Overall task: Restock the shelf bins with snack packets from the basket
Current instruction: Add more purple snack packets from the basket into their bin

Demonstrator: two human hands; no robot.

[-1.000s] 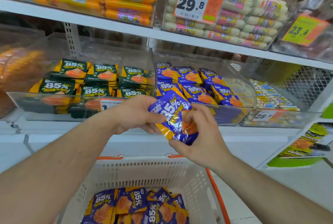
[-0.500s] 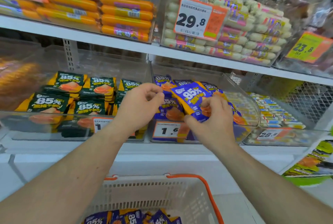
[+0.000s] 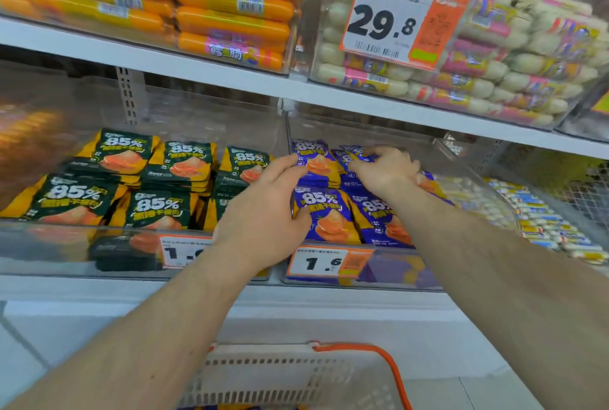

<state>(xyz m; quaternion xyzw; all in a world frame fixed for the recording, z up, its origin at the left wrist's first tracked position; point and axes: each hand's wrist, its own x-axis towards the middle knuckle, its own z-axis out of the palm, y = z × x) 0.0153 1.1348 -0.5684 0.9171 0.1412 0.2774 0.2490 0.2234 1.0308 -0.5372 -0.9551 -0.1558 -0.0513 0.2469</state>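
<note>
Right hand (image 3: 385, 170): fingers (image 3: 372, 154) curled down over a purple packet (image 3: 357, 153) at the back of the clear bin (image 3: 461, 165), apparently pinching it so as to seat it on the rear stack; whether the thumb closes underneath cannot be told. Left hand (image 3: 263, 212): fingers spread and fairly straight, tips resting against the rear-left purple packet (image 3: 314, 159), thumb lying on the front purple packet (image 3: 324, 215), likely steadying both stacks so nothing slides while the other packet settles. Purple packets arranged in overlapping rows, faces up and tilted toward the aisle, presumably to keep the print readable behind the price tag (image 3: 324, 263) clipped on the bin front. Neighbouring bin to the left filled with green packets (image 3: 158, 208) of the same format, kept apart by the clear wall. Upper shelf (image 3: 197, 72) carrying orange sausages (image 3: 230, 17) and pale sausage sticks behind a larger price card (image 3: 392, 14). Basket (image 3: 296, 373) directly below the arms, white with an orange handle, a sliver of purple stock visible at the bottom edge. Judged status: one packet being placed, further restocking remaining.
</note>
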